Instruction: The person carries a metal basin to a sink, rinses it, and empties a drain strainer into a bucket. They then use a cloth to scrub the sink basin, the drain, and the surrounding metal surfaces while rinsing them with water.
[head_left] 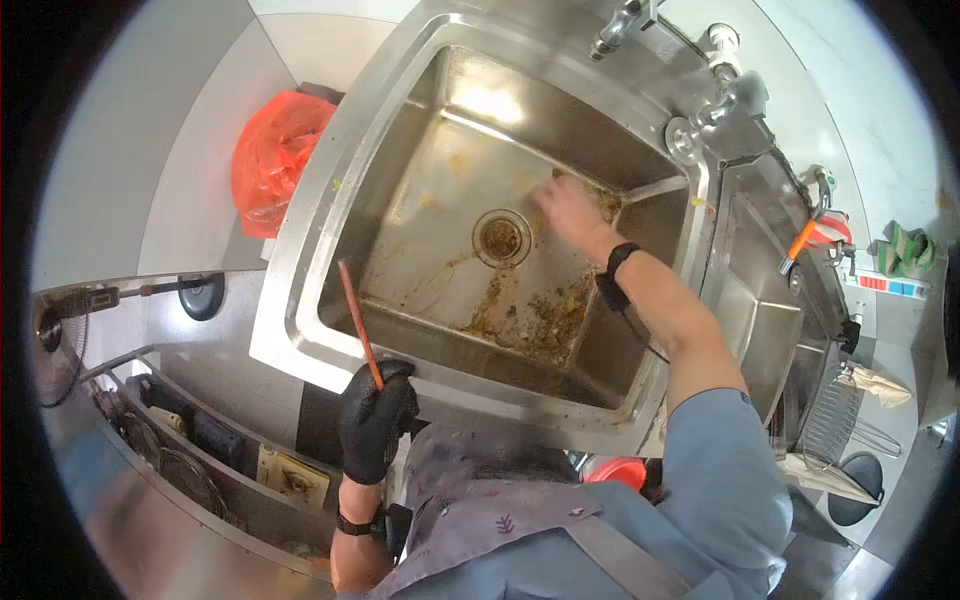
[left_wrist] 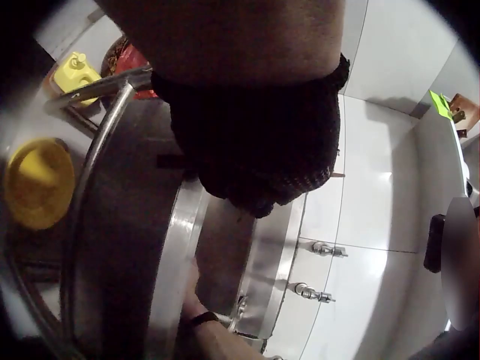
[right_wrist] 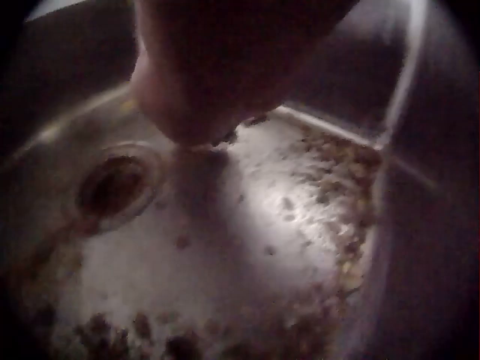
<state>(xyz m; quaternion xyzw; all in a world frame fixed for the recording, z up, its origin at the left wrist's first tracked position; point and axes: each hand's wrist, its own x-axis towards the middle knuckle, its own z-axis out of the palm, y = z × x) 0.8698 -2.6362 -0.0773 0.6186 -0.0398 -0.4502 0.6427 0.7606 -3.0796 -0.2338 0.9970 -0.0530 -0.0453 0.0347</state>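
Observation:
In the head view a steel sink [head_left: 400, 240] holds brown food scraps [head_left: 550, 315] along its near and right sides, with a round drain [head_left: 502, 238] in its floor. The bare right hand [head_left: 580, 212], blurred, is low in the basin to the right of the drain; its fingers are hard to make out. The right wrist view shows that hand [right_wrist: 202, 90] over the sink floor [right_wrist: 187, 255]. The black-gloved left hand [head_left: 377, 420] grips a thin reddish stick [head_left: 358, 322] at the sink's near edge. In the left wrist view the glove [left_wrist: 255, 142] is dark.
Taps [head_left: 620, 30] stand behind the sink. A red plastic bag [head_left: 280, 160] lies to its left, and a second basin [head_left: 750, 310] adjoins on the right. Farther right are an orange-handled tool [head_left: 797, 245] and a wire basket [head_left: 832, 425]. A rack [head_left: 230, 440] stands at lower left.

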